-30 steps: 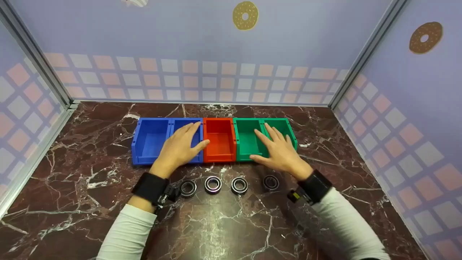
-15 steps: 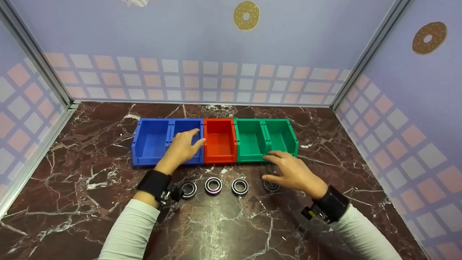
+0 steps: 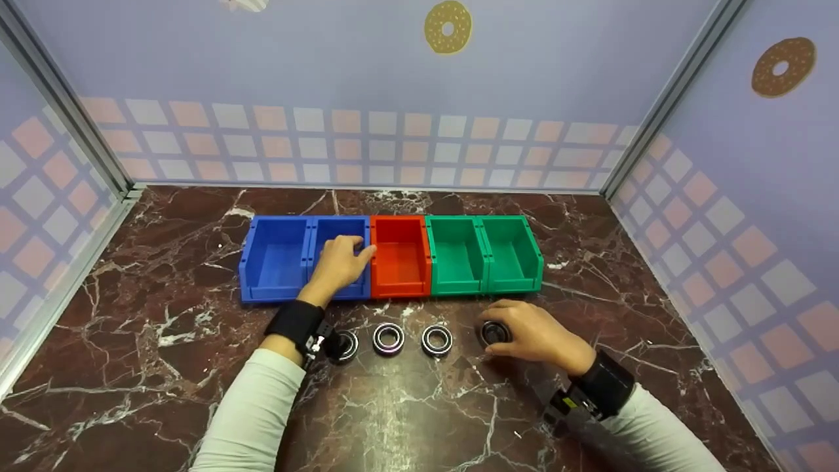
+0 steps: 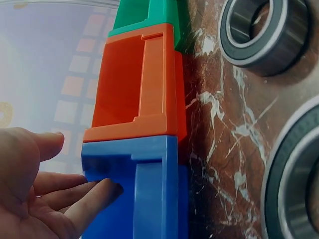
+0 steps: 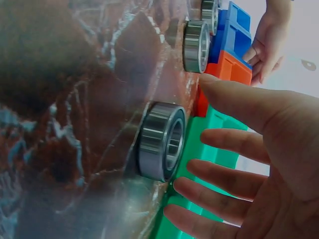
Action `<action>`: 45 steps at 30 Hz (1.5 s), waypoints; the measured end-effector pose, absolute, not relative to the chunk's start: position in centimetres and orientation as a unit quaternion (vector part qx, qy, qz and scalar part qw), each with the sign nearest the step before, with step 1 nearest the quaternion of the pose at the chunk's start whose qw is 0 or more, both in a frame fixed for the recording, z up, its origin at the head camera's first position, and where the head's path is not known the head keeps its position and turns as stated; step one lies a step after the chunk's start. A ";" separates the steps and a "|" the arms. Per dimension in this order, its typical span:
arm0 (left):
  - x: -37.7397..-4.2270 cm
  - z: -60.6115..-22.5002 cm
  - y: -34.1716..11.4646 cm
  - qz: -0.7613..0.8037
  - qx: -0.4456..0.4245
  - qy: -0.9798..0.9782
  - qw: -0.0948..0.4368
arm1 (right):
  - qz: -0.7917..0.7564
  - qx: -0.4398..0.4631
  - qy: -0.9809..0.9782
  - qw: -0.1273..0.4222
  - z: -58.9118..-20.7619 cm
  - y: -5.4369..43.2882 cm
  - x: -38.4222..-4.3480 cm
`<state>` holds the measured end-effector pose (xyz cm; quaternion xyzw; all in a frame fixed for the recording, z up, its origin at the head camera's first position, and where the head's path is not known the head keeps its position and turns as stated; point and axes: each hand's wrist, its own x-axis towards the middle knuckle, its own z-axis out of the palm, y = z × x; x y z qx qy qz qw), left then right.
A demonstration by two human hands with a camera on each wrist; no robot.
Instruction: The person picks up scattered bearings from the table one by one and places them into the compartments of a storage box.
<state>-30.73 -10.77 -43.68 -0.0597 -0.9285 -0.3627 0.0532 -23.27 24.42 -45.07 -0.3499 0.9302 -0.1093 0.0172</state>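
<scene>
Over the right-hand blue bin [image 3: 340, 226] hovers my left hand [image 3: 339, 265], its fingers relaxed and holding nothing. In the left wrist view the fingertips [image 4: 110, 189] lie at that bin's opening. My right hand [image 3: 541, 334] reaches around the rightmost ball bearing [image 3: 486, 335], a steel ring with a dark seal. The right wrist view shows the thumb and fingers spread beside this bearing [image 5: 153, 144], with a gap between them and it. More bearings stand in the same row: one [image 3: 377, 342] near the middle, another [image 3: 427, 343] to its right.
A joined row of bins sits behind the bearings: a left blue bin [image 3: 278, 292], a red bin [image 3: 400, 288] and two green bins [image 3: 459, 287]. The leftmost bearing [image 3: 353, 346] is partly covered by the left wrist camera. Patterned walls [image 3: 367, 72] enclose the marbled table [image 3: 164, 393].
My right hand has moved back from the green bins to the rightmost bearing. My left hand has shifted slightly toward me over the blue bin, its fingers more bent.
</scene>
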 end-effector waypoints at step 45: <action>-31.0 -44.3 -11.3 -0.439 -0.023 -0.898 -0.014 | -0.114 -0.424 0.898 0.028 -46.1 24.1 -23.7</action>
